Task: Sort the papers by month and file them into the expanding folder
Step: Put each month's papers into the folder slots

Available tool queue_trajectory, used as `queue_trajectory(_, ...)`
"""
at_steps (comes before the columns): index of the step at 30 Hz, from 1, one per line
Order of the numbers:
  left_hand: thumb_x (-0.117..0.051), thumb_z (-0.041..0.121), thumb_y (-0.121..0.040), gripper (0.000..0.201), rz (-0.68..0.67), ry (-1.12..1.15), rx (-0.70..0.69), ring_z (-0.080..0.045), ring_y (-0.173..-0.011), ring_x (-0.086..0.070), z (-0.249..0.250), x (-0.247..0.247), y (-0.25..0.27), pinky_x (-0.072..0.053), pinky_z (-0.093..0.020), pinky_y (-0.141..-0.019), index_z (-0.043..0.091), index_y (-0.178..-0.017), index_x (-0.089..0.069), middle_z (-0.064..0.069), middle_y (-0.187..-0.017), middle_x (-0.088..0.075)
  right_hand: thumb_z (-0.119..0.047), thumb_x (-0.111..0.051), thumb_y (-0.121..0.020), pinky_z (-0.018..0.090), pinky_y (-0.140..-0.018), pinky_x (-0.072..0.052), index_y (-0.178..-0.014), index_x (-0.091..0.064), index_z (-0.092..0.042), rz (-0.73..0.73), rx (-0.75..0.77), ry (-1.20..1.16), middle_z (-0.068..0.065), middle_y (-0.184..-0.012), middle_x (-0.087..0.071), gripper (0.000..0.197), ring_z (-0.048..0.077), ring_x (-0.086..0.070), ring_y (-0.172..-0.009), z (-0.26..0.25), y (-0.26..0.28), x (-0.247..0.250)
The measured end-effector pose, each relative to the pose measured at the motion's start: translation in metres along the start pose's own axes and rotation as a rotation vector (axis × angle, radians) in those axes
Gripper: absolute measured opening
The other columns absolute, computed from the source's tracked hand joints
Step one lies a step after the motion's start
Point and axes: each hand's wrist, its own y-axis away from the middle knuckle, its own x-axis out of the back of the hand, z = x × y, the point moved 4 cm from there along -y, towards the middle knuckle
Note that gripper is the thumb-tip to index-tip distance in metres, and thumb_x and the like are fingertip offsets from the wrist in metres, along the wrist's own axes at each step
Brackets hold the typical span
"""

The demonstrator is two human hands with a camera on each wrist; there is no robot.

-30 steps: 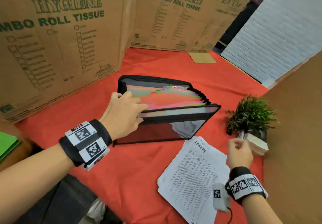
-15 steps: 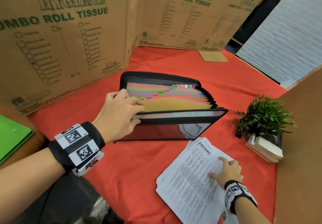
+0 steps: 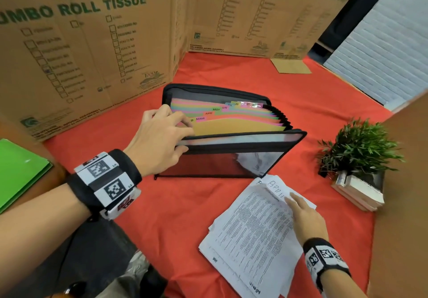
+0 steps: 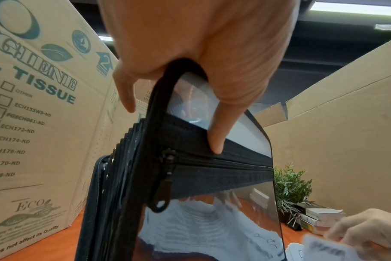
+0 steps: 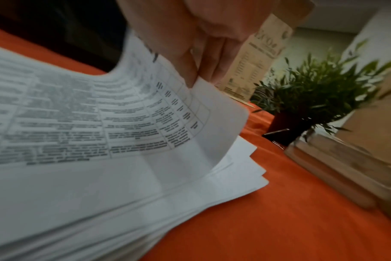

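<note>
A black expanding folder [image 3: 231, 156] stands open on the red cloth, and its coloured dividers [image 3: 234, 121] show tabs such as MAR, APR and MAY. My left hand [image 3: 162, 140] grips the top left corner of the front flap and holds it away from the dividers; in the left wrist view the left hand [image 4: 190, 53] has its fingers curled over the folder [image 4: 212, 176] edge. A stack of printed papers [image 3: 250, 235] lies in front of the folder. My right hand [image 3: 303, 214] pinches the top sheet [image 5: 145, 114] at its far corner, curling it up. A sheet marked "April" [image 3: 278, 187] shows underneath.
A small potted plant [image 3: 356, 149] and a low pile of books [image 3: 356, 191] stand right of the papers, with a black binder clip [image 5: 277, 134] beside the pot. Cardboard boxes [image 3: 92, 43] wall the back and left, a cardboard panel [image 3: 405, 182] the right. A green folder [image 3: 18, 170] lies far left.
My right hand came from beside the plant down onto the paper stack and lifted the top sheet's corner, uncovering the "April" sheet. My left hand kept its hold on the folder flap.
</note>
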Motion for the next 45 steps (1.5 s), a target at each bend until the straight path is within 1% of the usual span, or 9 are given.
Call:
queue_trajectory(2, -0.081, 0.027, -0.072, 0.033, -0.002, 0.002, -0.001, -0.022, -0.092, -0.041, 0.0, 0.0, -0.001, -0.029, -0.039, -0.082, 0.026, -0.103, -0.071, 0.008, -0.114, -0.06, 0.01, -0.076, -0.06, 0.034, -0.051, -0.051, -0.085, -0.069, -0.01, 0.04, 0.025, -0.054, 0.008, -0.115, -0.067, 0.033, 0.03, -0.066, -0.064, -0.009, 0.004, 0.005)
queue_trajectory(5, -0.081, 0.026, -0.072, 0.032, -0.005, 0.004, -0.005, -0.022, -0.092, -0.042, 0.0, 0.0, -0.002, -0.031, -0.041, -0.082, 0.025, -0.103, -0.071, 0.007, -0.115, -0.06, -0.005, -0.075, -0.072, 0.042, -0.079, -0.047, -0.079, -0.06, -0.02, 0.019, -0.014, -0.219, -0.002, -0.1, -0.067, 0.022, 0.026, -0.065, -0.087, -0.016, 0.006, 0.003)
queue_trajectory(11, -0.081, 0.025, -0.072, 0.032, -0.012, 0.018, 0.003, -0.023, -0.093, -0.044, 0.001, 0.002, -0.002, -0.035, -0.043, -0.082, 0.024, -0.102, -0.071, 0.006, -0.116, -0.06, -0.03, -0.074, -0.078, 0.038, -0.097, -0.044, -0.08, -0.052, -0.025, -0.248, -0.189, -0.341, -0.011, -0.131, -0.051, 0.022, 0.014, -0.054, -0.113, -0.017, -0.009, -0.025)
queue_trajectory(18, -0.08, 0.023, -0.073, 0.031, -0.016, 0.029, 0.01, -0.025, -0.095, -0.045, 0.004, 0.003, 0.001, -0.034, -0.044, -0.083, 0.025, -0.102, -0.071, 0.003, -0.116, -0.06, -0.022, -0.072, -0.08, 0.038, -0.083, -0.046, -0.085, -0.061, -0.019, -0.143, -0.233, -0.278, -0.009, -0.098, -0.05, 0.013, 0.017, -0.055, -0.079, -0.019, -0.02, -0.023)
queue_trajectory(22, -0.079, 0.023, -0.074, 0.029, -0.022, 0.034, 0.008, -0.025, -0.096, -0.045, 0.005, 0.004, 0.003, -0.034, -0.044, -0.083, 0.025, -0.102, -0.071, 0.003, -0.116, -0.059, -0.015, -0.069, -0.083, 0.031, -0.073, -0.045, -0.088, -0.064, -0.012, -0.095, -0.232, -0.341, -0.001, -0.092, -0.055, 0.008, 0.022, -0.055, -0.077, -0.021, -0.019, -0.02)
queue_trajectory(29, -0.077, 0.019, -0.076, 0.028, -0.029, 0.05, 0.0, -0.027, -0.096, -0.046, 0.007, 0.004, 0.004, -0.034, -0.043, -0.082, 0.023, -0.102, -0.071, 0.001, -0.115, -0.059, -0.035, -0.067, -0.088, 0.027, -0.056, -0.035, -0.058, -0.06, -0.014, -0.16, -0.317, -0.638, -0.003, -0.058, -0.058, 0.037, 0.02, -0.051, -0.06, -0.025, -0.028, 0.002)
queue_trajectory(33, -0.076, 0.02, -0.078, 0.028, -0.044, 0.039, 0.005, -0.026, -0.098, -0.045, 0.008, 0.005, 0.005, -0.034, -0.043, -0.082, 0.023, -0.105, -0.07, 0.002, -0.117, -0.058, -0.017, -0.08, -0.074, 0.021, -0.058, -0.04, -0.08, -0.063, -0.016, -0.21, -0.284, -0.659, 0.0, -0.069, -0.066, 0.019, 0.016, -0.06, -0.066, -0.036, -0.034, 0.009)
queue_trajectory(40, -0.072, 0.022, -0.081, 0.03, -0.068, 0.032, 0.014, -0.025, -0.102, -0.043, 0.01, 0.006, 0.007, -0.032, -0.042, -0.085, 0.025, -0.11, -0.069, 0.002, -0.12, -0.056, -0.013, -0.07, -0.083, 0.029, -0.061, -0.043, -0.062, -0.052, -0.029, -0.142, -0.115, -0.404, 0.0, -0.069, -0.066, 0.032, 0.024, -0.061, -0.068, -0.043, -0.037, 0.01)
queue_trajectory(45, -0.073, 0.022, -0.081, 0.029, -0.063, 0.03, 0.01, -0.025, -0.102, -0.043, 0.011, 0.004, 0.01, -0.031, -0.041, -0.084, 0.025, -0.109, -0.069, 0.002, -0.119, -0.056, -0.013, -0.064, -0.087, 0.034, -0.063, -0.044, -0.081, -0.054, -0.016, 0.033, 0.136, -0.334, 0.0, -0.086, -0.054, 0.012, 0.026, -0.054, -0.077, -0.058, -0.016, 0.023)
